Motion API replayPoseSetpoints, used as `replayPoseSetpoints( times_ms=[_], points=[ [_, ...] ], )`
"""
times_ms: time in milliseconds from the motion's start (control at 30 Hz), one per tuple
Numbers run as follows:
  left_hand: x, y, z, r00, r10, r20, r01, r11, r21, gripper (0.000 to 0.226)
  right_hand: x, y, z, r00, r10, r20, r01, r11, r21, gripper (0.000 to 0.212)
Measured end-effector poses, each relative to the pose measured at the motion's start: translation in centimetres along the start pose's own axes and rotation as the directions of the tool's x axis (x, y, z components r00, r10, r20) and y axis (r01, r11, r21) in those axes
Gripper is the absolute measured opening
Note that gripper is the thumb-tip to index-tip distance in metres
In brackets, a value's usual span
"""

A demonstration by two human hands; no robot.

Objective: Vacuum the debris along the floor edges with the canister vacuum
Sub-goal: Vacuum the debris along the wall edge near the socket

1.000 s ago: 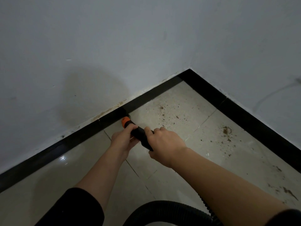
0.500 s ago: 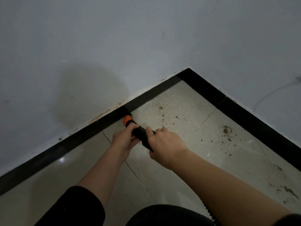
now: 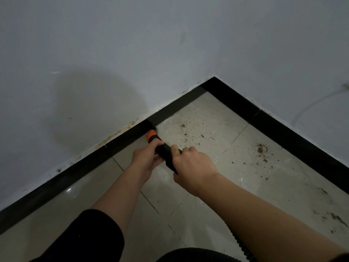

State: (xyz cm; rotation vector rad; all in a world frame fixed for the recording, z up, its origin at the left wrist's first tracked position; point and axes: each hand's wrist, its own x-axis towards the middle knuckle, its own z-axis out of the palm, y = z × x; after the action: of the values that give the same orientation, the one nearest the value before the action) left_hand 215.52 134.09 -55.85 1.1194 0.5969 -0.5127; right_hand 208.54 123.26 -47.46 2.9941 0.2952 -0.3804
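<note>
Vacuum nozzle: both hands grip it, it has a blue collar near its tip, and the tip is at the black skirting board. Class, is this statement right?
Not quite. The head view shows the collar is orange, not blue. The rest holds: the left hand and the right hand both grip the black vacuum nozzle, and its tip is at the black skirting board.

We see a pale tiled floor point(image 3: 273, 186) with dark grout lines, bordered by black skirting point(image 3: 283, 129) at both walls. Brown debris point(image 3: 261, 148) lies scattered on the tiles near the corner and along the right-hand skirting.
</note>
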Motion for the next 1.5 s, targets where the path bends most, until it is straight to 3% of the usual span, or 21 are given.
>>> replayPoseSetpoints(
  times_ms=[733,933,1100,1500],
  points=[
    [1.6,-0.3,2.8,0.999,-0.023,0.027,0.021,0.998,0.058,0.044,0.2,1.8,0.4,0.998,0.070,-0.004,-0.070,0.998,-0.004,0.051],
    [0.3,-0.6,3.5,0.999,-0.024,0.038,0.020,0.995,0.103,0.034,-1.2,2.1,-0.4,0.998,0.066,0.015,-0.066,0.998,-0.011,0.044],
    [-0.9,-1.1,3.2,0.999,-0.035,0.037,0.031,0.993,0.112,0.016,-2.2,1.9,-0.6,0.998,0.047,0.042,-0.046,0.999,-0.013,0.049],
    [-3.4,-0.5,-1.6,1.000,-0.017,-0.018,0.018,0.996,0.086,0.027,-2.5,-0.9,-1.5,0.992,-0.089,0.084,0.085,0.995,0.046,0.043]
  ],
)
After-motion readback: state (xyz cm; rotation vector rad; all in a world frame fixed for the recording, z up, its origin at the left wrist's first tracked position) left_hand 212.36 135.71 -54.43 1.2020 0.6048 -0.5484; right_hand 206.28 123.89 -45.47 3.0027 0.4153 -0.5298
